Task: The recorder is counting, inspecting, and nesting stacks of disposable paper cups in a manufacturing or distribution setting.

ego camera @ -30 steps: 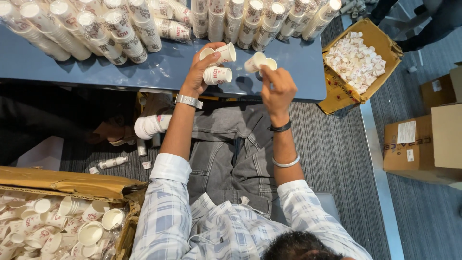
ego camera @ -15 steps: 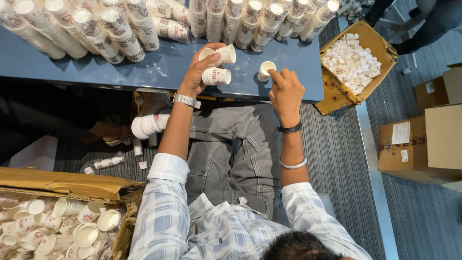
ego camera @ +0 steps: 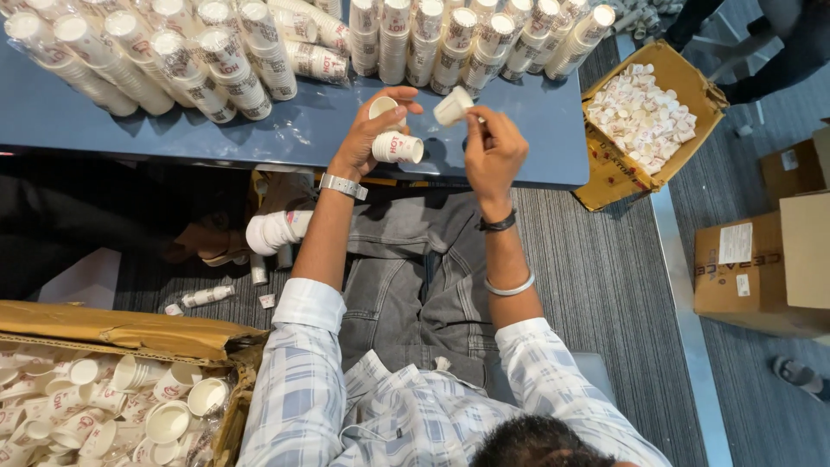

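Right hand (ego camera: 493,156) has lifted 1 small white paper cup (ego camera: 453,107) off the blue desk (ego camera: 536,130), pinch grip; left hand (ego camera: 367,138) still grasps 2 nested cups (ego camera: 393,130).

You get bright, even overhead light with soft shadows: a dark one under the blue rectangular table (ego camera: 104,130). Mild glare sits on its top. Focus is sharp; wide-lens bending curves the edges.

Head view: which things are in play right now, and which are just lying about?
In hand:
left hand with two paper cups
right hand with single cup
cup stacks on blue table

Lying about:
cup boxes
sealed cartons
sleeve under table
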